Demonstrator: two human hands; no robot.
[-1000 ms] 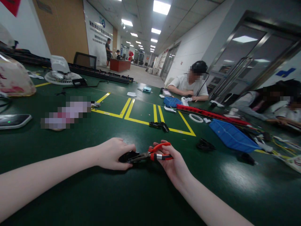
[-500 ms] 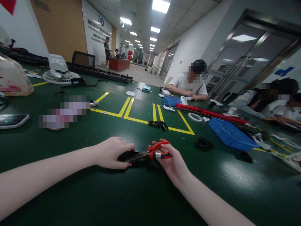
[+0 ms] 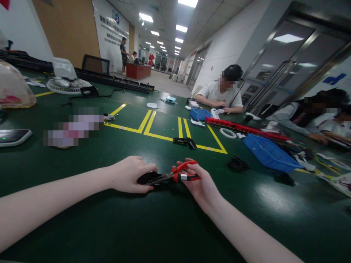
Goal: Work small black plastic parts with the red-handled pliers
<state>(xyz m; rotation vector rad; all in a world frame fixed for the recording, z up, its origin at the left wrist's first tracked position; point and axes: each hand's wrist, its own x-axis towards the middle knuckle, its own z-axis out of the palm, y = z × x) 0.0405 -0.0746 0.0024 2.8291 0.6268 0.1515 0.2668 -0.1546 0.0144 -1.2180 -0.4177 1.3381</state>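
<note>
My left hand [image 3: 132, 175] is closed around a small black part [image 3: 146, 177], whose exact kind I cannot make out. From the other side, my right hand [image 3: 201, 182] grips red-and-black pliers [image 3: 185, 171] by their handles. The metal jaws of the pliers reach left to the black part and touch or overlap it; whether they bite on it I cannot tell. Beyond my hands, black pieces [image 3: 185, 142] lie on the yellow tape lines. Another dark bundle [image 3: 238, 164] rests to the right of my right hand.
The green table [image 3: 109, 226] carries yellow tape markings. On the right stand a blue tray [image 3: 270, 153] and a long red strip [image 3: 244, 128]. A white fan [image 3: 65, 78] lies at the back left, near a phone [image 3: 13, 137]. A person in white [image 3: 222, 93] sits across the table.
The camera view has shifted slightly. Both hands keep their grips, with the pliers still at the black part.
</note>
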